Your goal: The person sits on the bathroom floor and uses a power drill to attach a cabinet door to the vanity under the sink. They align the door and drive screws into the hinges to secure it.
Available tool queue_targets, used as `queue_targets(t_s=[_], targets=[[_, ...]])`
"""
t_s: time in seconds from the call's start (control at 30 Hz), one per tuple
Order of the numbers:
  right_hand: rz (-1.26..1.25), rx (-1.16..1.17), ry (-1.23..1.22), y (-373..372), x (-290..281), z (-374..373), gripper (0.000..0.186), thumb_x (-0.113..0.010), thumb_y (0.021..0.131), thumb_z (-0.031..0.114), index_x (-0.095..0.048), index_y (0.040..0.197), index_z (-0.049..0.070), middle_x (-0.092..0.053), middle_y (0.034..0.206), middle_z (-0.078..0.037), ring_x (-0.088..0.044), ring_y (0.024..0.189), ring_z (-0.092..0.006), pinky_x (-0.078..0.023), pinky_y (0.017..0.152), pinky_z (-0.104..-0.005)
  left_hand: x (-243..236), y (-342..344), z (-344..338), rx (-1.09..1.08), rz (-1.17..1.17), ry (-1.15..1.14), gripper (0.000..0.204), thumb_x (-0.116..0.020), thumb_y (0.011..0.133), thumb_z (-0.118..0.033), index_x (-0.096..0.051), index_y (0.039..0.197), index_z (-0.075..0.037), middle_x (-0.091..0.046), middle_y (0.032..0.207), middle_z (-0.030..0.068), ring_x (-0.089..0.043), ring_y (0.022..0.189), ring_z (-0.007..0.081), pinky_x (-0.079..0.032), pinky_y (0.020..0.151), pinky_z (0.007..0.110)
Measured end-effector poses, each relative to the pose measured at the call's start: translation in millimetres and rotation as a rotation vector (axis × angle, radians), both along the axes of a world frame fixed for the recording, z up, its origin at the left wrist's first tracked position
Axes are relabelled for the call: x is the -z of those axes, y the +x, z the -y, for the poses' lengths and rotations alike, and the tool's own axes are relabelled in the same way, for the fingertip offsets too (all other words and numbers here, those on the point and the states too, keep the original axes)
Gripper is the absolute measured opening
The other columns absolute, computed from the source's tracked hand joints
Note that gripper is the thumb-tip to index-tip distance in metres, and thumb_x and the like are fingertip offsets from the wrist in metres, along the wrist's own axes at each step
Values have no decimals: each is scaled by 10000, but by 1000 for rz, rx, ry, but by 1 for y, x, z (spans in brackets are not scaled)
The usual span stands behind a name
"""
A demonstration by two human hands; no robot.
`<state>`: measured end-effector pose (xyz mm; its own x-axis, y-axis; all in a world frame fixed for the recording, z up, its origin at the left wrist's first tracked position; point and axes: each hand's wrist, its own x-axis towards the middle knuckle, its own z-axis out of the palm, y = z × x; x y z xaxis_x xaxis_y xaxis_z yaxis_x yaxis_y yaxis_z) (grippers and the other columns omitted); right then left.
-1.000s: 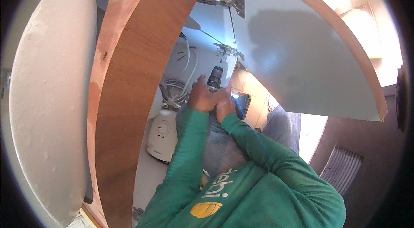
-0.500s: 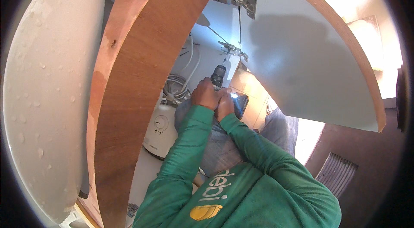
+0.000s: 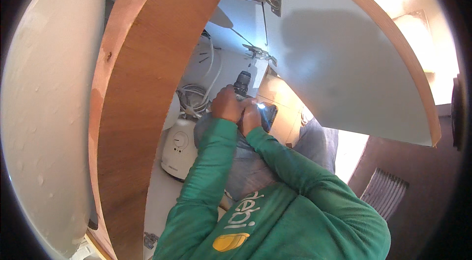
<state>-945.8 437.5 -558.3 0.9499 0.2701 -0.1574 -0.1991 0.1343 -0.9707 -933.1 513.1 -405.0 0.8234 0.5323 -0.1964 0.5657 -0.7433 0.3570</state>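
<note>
Left hand (image 3: 226, 105) was curled round the drill (image 3: 241, 83) behind its front end; right hand (image 3: 250, 116) was bunched at the drill's rear, grip partly hidden, couldn't tell how tightly closed. Drill lay just ahead of both, left nearer its front, long axis running away from the body and slightly right, with a dark object (image 3: 270, 118) right of its rear. Lower hinge (image 3: 259, 53) sat just beyond the drill's tip, contact unclear, cabinet door (image 3: 344, 73) off to the drill's right.
</note>
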Motion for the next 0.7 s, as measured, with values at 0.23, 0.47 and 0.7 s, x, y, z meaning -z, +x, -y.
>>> queue_targets(t_s=[0.23,0.47,0.7], targets=[[256,-139,-137,10,-10,2,338,-739,789,87,-608,1089,1,-630,1074,-231,-622,1023,-420,-505,865,-468,-6,2,-9,11,7,12,705,-897,604,-606,-693,948,-26,-728,941,205,-705,903,427,-553,799,519],[81,-154,-221,12,-9,-1,188,-682,824,86,-657,998,18,-682,877,-193,-682,760,-343,-528,664,-439,-2,0,-17,24,43,-37,658,-899,608,-579,-710,933,-39,-731,940,205,-710,893,412,-552,796,506],[-374,-45,183,10,-11,-10,155,-579,941,182,-641,939,40,-633,795,-76,-620,646,-175,-479,557,-344,-7,2,-16,11,23,-68,701,-903,568,-586,-717,960,-36,-730,933,198,-711,889,406,-556,795,498]])
